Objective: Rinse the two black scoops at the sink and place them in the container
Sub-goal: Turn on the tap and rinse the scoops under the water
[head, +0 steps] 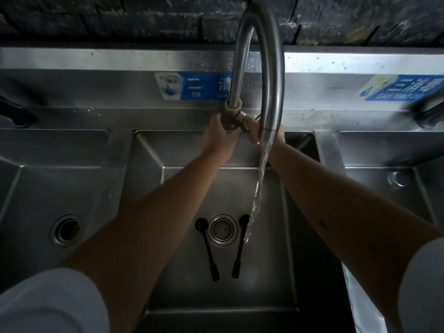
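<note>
Two black long-handled scoops lie on the floor of the middle stainless-steel sink basin [276, 248], one on each side of the round perforated metal drain strainer [222, 229]. The left scoop [207, 248] has its round bowl just beside the strainer's left rim, its thin handle running toward me and ending in a thicker grip. The right scoop [239, 246] mirrors it, bowl at the strainer's right rim, so the two handles slant together into a V, their ends close but apart. Neither scoop is in my hands.

Both my arms reach forward to the base of the tall curved steel faucet [269, 68] at the back edge of the sink. My left hand [217, 138] is wrapped around the brass-coloured fitting [234, 116] at the foot of the faucet, fingers closed on it. My right hand [254, 133] is at the right side of that same fitting, partly hidden behind the spout; it touches the valve there, but I cannot tell how firmly the fingers close.

A stream of water [258, 186] falls from the spout and lands near the bowl of the right scoop. Blue-and-white labels [194, 86] are stuck on the steel backsplash, and further basins sit to the left and right.
</note>
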Available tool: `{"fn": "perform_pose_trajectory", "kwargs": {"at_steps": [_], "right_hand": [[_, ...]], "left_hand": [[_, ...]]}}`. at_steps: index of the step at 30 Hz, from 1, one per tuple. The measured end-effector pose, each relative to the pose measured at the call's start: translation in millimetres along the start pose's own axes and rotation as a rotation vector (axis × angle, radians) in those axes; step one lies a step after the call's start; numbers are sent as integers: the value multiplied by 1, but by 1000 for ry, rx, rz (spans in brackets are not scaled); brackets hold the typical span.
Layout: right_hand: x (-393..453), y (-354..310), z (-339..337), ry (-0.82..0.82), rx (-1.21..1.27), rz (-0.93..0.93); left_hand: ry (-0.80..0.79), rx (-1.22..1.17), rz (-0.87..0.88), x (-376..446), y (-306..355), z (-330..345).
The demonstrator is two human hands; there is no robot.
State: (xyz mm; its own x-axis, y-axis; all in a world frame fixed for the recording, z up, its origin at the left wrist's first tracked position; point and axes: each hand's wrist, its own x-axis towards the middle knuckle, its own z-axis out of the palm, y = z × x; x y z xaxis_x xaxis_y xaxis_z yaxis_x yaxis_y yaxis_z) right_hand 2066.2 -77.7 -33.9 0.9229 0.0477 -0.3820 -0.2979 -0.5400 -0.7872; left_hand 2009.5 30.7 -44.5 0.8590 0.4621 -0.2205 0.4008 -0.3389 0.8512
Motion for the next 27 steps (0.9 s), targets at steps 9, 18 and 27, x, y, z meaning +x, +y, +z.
{"fn": "perform_pose_trajectory", "kwargs": {"at_steps": [9,18,27], "right_hand": [[-91,155,56,-128,-201,224],[-113,271,106,-153,-233,475],[-118,306,128,-229,-352,433]], "left_hand": [[-274,-99,-378,-120,-133,65],[-491,-3,-484,-159,-227,111],[-587,125,-365,-170,-262,116]]}}
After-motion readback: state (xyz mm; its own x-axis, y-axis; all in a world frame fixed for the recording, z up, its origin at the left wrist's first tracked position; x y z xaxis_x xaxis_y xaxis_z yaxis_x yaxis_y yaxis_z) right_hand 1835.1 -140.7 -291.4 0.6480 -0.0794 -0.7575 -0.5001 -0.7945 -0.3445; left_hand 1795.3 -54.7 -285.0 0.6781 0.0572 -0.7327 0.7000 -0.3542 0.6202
